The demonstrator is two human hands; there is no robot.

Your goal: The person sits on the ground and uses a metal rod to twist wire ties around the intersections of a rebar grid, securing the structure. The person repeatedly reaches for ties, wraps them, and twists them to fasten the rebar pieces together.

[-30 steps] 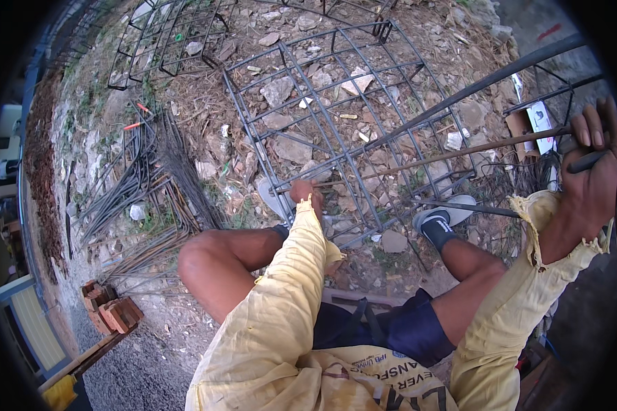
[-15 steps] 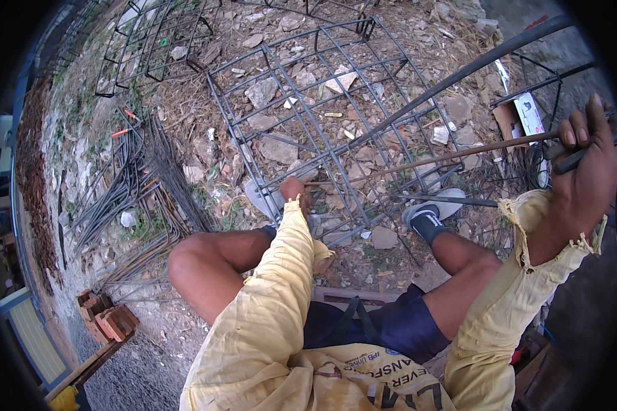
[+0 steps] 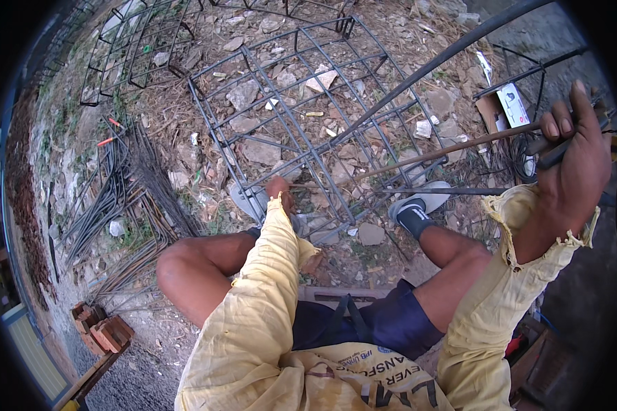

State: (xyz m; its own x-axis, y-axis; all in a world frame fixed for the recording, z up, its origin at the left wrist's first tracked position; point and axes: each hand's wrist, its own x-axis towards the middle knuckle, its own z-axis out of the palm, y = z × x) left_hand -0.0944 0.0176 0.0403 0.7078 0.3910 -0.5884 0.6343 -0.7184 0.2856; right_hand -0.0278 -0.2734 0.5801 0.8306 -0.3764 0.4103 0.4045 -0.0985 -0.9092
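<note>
A thin rusty steel rod [image 3: 418, 157] runs slantwise across a rebar cage [image 3: 308, 137] lying on the ground before me. My left hand [image 3: 280, 192] is closed at the rod's left end, by the cage's near left corner. At the far right, my right hand [image 3: 572, 154] is raised, with some fingers curled and one pointing up. It grips a dark-handled tool [image 3: 554, 155], its kind not clear. The rod's right end reaches these fingers; whether they grip it too is hidden. A thicker dark bar [image 3: 432, 72] slants above the rod.
More rebar frames [image 3: 140, 55] lie at the far left. Bundled bars and wire [image 3: 127, 185] rest left of my knee, above broken bricks [image 3: 101, 329]. An opened white box [image 3: 511, 106] sits at right. Stones [image 3: 322, 81] litter the ground. My shoes [image 3: 250, 198] flank the cage's near edge.
The whole view has shifted slightly, so the cage and ground appear a little further left. Both hands keep their places along the rod, and their grips look the same.
</note>
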